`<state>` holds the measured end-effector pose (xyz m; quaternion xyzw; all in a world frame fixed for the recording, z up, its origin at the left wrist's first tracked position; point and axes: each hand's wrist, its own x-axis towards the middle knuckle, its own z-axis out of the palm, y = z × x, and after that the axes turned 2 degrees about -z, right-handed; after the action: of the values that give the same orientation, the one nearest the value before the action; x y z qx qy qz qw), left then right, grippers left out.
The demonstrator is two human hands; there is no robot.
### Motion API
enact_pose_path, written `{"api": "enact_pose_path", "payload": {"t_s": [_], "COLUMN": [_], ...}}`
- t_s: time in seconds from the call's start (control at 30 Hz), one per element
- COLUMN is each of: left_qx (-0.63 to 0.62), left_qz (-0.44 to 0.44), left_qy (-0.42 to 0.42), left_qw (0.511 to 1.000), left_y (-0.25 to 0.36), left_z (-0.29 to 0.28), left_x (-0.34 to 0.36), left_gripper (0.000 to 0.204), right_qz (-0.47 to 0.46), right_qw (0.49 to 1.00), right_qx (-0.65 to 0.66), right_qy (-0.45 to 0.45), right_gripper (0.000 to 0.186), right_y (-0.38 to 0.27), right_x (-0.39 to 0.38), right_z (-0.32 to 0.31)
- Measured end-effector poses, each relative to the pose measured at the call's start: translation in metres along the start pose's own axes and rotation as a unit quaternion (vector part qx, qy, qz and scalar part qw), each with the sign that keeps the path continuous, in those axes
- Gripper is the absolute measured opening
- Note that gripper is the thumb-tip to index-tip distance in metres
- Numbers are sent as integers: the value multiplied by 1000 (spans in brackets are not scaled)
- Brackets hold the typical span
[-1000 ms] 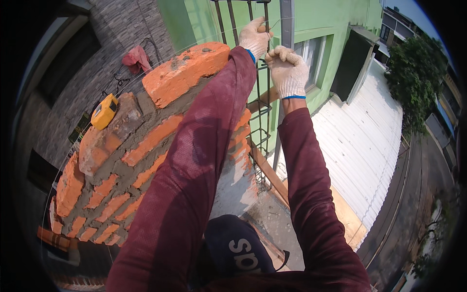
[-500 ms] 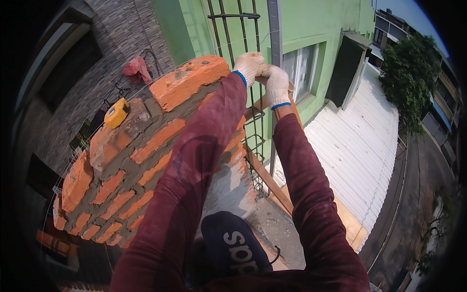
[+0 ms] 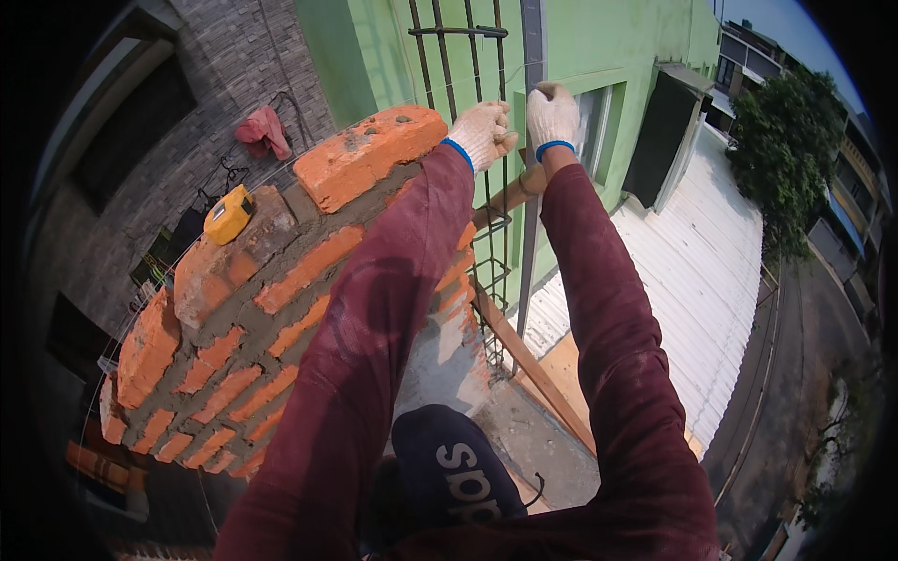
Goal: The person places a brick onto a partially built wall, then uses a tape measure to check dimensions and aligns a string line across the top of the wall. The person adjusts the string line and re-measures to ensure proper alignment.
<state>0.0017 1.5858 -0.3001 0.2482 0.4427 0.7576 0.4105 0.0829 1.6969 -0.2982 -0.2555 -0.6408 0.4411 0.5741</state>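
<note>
Steel rebar cage [image 3: 458, 31], long axis upright: the left hand [image 3: 484, 134], nearer, overlaps it; the right hand [image 3: 554, 117] lies rightward. Fingers curl; any grasp cannot be told.

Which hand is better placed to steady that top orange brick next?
Probably the left hand: it sits near one end of the brick, while the right hand is farther off, by the grey post.

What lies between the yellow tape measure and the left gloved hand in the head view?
Mainly a large orange brick: the head view shows it between the yellow tape measure and the left hand.
</note>
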Motion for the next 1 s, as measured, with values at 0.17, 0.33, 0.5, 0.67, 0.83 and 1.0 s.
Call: {"api": "enact_pose_path", "payload": {"t_s": [0.17, 0.33, 0.5, 0.67, 0.83, 1.0], "left_qx": [-39, 518, 882, 766, 858, 874], "left_qz": [8, 504, 233, 415, 363, 324], "left_qy": [-123, -236, -101, 47, 182, 149], "left_qw": [992, 649, 398, 489, 314, 331], "left_y": [-24, 21, -5, 41, 108, 132], "left_z": [-16, -156, -9, 26, 3, 3], "left_x": [27, 75, -8, -160, -181, -175], "left_gripper": [24, 19, 23, 33, 31, 25], "right_qz": [-299, -272, -246, -228, -155, -54], "right_qw": [927, 929, 909, 924, 960, 996], "right_qx": [-222, -221, -328, -300, -226, -51], "right_qy": [55, -116, -79, -69, -56, -58], "right_gripper": [32, 26, 29, 29, 31, 34], "right_y": [-4, -50, 4, -6, 10, -6], "right_x": [54, 55, 96, 95, 126, 128], "right_z": [-16, 45, -25, -20, -41, -24]}}
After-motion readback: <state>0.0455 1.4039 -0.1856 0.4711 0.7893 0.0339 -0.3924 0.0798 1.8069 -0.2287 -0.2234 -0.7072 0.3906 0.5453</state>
